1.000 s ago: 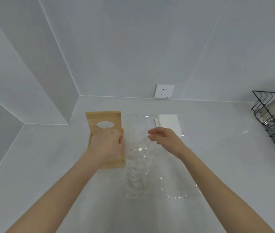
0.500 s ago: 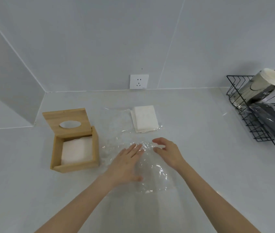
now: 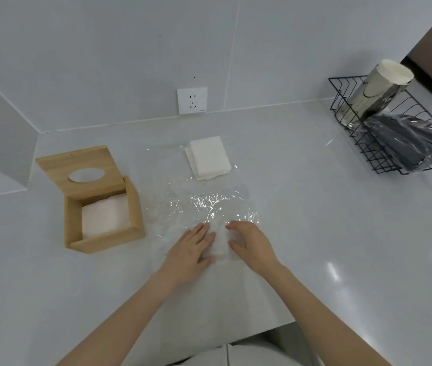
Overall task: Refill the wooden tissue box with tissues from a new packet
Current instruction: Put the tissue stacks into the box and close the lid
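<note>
Both hands flat, unclenched, on clear wrapper (image 3: 209, 207): left hand (image 3: 191, 249), right hand (image 3: 252, 245). Tissue box (image 3: 101, 204) open, tissues inside, left of left hand, nearer it. Spare tissue stack (image 3: 208, 161) beyond hands on counter (image 3: 315, 207).

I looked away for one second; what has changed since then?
The left hand left the open wooden tissue box and now lies flat on the clear crinkled plastic wrapper, beside the right hand. Unchanged: white tissues in the box, the white stack behind the wrapper.
</note>
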Motion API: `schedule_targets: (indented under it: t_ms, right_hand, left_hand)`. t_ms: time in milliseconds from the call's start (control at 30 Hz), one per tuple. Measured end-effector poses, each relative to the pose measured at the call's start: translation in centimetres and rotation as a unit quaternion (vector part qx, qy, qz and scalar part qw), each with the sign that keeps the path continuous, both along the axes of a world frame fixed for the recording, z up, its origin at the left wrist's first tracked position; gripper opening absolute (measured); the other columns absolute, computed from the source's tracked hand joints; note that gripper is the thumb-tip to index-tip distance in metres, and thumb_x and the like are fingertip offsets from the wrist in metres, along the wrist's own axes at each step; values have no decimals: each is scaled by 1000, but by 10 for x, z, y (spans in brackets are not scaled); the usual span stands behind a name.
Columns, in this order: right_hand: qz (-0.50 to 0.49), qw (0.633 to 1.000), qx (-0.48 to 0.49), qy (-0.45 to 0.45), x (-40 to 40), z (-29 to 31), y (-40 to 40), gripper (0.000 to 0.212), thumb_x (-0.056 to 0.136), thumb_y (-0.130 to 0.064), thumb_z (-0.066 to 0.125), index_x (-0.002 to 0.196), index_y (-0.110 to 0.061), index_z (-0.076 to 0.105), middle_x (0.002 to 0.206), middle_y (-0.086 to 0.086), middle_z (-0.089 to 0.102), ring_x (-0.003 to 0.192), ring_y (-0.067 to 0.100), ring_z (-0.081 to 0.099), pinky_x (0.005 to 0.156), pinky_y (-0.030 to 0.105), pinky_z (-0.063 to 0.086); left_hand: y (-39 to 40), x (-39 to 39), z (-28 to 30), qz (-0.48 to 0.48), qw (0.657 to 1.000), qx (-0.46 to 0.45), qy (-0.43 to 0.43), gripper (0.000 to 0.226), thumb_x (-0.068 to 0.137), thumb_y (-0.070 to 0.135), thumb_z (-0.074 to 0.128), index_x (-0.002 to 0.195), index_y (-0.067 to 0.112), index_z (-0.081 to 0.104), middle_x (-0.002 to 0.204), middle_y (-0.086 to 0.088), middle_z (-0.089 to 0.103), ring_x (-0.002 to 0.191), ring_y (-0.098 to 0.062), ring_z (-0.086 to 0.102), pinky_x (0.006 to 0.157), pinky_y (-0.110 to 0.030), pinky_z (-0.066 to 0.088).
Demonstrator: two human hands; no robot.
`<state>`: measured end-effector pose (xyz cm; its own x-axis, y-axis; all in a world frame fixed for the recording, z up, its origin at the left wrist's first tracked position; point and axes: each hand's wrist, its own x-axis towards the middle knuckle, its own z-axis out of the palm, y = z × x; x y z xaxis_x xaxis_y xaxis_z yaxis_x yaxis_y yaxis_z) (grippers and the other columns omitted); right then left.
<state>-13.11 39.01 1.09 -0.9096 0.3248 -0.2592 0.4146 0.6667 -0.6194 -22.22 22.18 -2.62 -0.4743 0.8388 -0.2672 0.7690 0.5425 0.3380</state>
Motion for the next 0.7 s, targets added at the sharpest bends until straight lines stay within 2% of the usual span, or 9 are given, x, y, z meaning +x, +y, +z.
schedule_targets:
  t_ms: [67, 167, 300, 400, 500, 533, 600, 633, 700]
  right_hand:
    - [20, 999, 12, -27, 7, -2, -4, 44, 88, -21, 58, 131, -19, 49, 144, -4, 43, 137, 11, 32, 107, 20, 26]
    - [63, 996, 36, -44, 15, -6, -9, 50, 90, -22, 56, 137, -15, 42, 153, -1, 29, 143, 11, 20, 112, 18, 15]
    - [73, 995, 44, -42, 16, -5, -11, 49, 91, -19, 54, 137, -13, 41, 154, 0, 26, 144, 12, 19, 112, 18, 14]
    - [39, 998, 38, -18, 13, -1, -14, 44, 90, -14, 53, 133, -15, 47, 150, 0, 35, 140, 12, 27, 110, 19, 20]
    - [4, 999, 40, 25, 12, 3, -20, 32, 89, -9, 51, 118, -16, 60, 132, -2, 55, 123, 12, 47, 97, 20, 35]
    - [-3, 999, 35, 30, 12, 6, -23, 28, 88, -8, 51, 111, -16, 64, 122, -1, 62, 109, 12, 54, 90, 21, 39]
    - [-7, 1000, 10, 27, 11, 9, -29, 24, 88, -8, 51, 103, -15, 68, 106, 1, 69, 84, 13, 58, 81, 23, 45]
    - [2, 1000, 2, 18, 11, 9, -31, 25, 89, -9, 50, 104, -15, 69, 105, 2, 70, 82, 14, 59, 81, 25, 46]
    - [23, 1000, 1, 5, 11, 7, -36, 28, 91, -10, 46, 110, -14, 67, 112, 2, 69, 95, 17, 61, 87, 24, 44]
  left_hand:
    - [1, 1, 1, 8, 1000, 4, 1, 55, 94, 53, 15, 121, 19, 49, 128, -9, 61, 116, -27, 59, 85, -44, 52]
    - [2, -1, 4, -9, 1000, 20, -2, 39, 85, 36, 35, 118, 18, 45, 123, -10, 64, 111, -27, 62, 81, -42, 55]
    - [5, -5, 6, -15, 1000, 17, -9, 49, 76, 23, 30, 121, 13, 49, 127, -14, 60, 117, -30, 58, 84, -43, 55]
    - [7, -4, 15, -27, 999, 14, -17, 56, 87, 18, 22, 140, 11, 35, 154, -11, 22, 143, -25, 19, 115, -34, 25]
    - [9, -5, 16, -31, 999, -1, -23, 54, 94, 1, 31, 146, 14, 22, 158, -5, 5, 146, -19, 4, 117, -29, 12]
    - [8, -5, 16, -28, 999, 6, -34, 52, 94, 3, 30, 145, 13, 24, 158, -5, 7, 146, -18, 5, 117, -30, 13]
    - [9, -5, 23, -4, 998, 21, -59, 48, 93, 22, 21, 134, 10, 42, 152, -7, 28, 141, -14, 19, 112, -33, 27]
    - [11, -7, 24, 8, 997, 46, -67, 60, 86, 35, 13, 122, 8, 52, 142, -8, 42, 135, -15, 29, 104, -35, 36]
    - [13, -9, 27, 35, 994, 71, -82, 70, 80, 46, 8, 107, 7, 59, 124, -7, 56, 122, -18, 45, 92, -38, 44]
